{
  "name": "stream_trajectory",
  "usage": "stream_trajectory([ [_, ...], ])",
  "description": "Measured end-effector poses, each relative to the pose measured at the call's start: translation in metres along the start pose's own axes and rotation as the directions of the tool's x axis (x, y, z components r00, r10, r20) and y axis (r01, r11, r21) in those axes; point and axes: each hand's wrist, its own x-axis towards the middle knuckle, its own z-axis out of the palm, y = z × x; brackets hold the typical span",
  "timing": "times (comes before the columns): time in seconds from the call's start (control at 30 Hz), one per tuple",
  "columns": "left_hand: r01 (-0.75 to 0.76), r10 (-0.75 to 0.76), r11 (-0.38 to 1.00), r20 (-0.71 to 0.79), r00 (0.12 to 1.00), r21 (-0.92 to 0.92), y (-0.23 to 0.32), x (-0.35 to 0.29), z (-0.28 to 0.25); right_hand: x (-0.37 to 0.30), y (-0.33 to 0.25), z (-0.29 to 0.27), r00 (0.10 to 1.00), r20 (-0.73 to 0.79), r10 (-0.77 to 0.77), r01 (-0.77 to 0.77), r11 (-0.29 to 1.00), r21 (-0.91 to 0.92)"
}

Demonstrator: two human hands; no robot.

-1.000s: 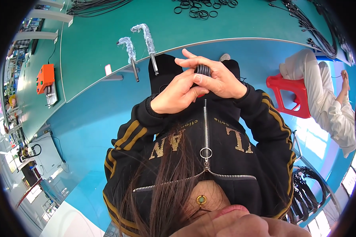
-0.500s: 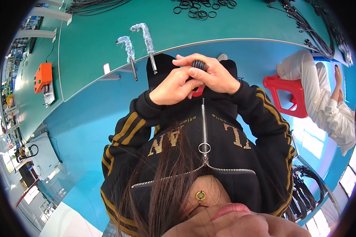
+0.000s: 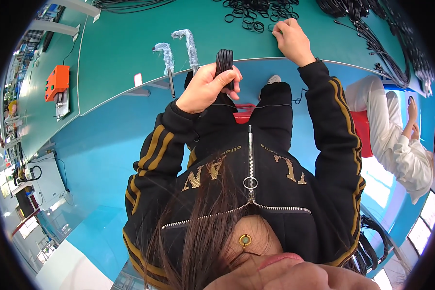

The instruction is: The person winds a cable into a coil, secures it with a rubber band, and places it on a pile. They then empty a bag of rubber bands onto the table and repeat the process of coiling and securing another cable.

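Note:
My left hand is closed around a coiled black cable, held upright in front of the table edge with the thumb across it. A thin loose length of cable runs from near that hand across my lap to the right. My right hand is stretched out over the green table, its fingertips pinched together at the near right side of a scattered pile of black rings. Whether a ring is between those fingertips is too small to tell.
Two hooked rods wrapped in pale material stick out at the edge of the green table. An orange box sits at left. Bundled black cables lie at right, and a person in white sits beyond.
My hands were together around the coiled cable over my lap. The right hand has let go and reached out to the rings; the left has turned the coil upright.

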Motion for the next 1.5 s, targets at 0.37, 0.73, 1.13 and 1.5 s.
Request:
stream_trajectory([
  [0.37,-0.020,0.017,0.994,-0.027,0.999,-0.104,-0.005,0.004,0.001,0.000,-0.004,-0.005,0.981,0.120,0.152,-0.178,0.952,0.250],
  [0.73,-0.063,0.039,0.963,-0.096,0.995,-0.261,-0.004,0.003,0.007,-0.025,-0.059,-0.058,0.938,0.346,0.039,-0.292,0.628,0.721],
  [1.13,-0.079,0.067,0.962,-0.053,0.996,-0.261,-0.014,0.008,0.017,-0.060,-0.091,-0.058,0.894,0.441,0.075,-0.436,0.363,0.823],
  [1.5,-0.150,0.131,0.956,-0.088,0.987,-0.252,-0.029,0.008,0.015,-0.068,-0.105,-0.060,0.870,0.485,0.087,-0.489,0.269,0.830],
])
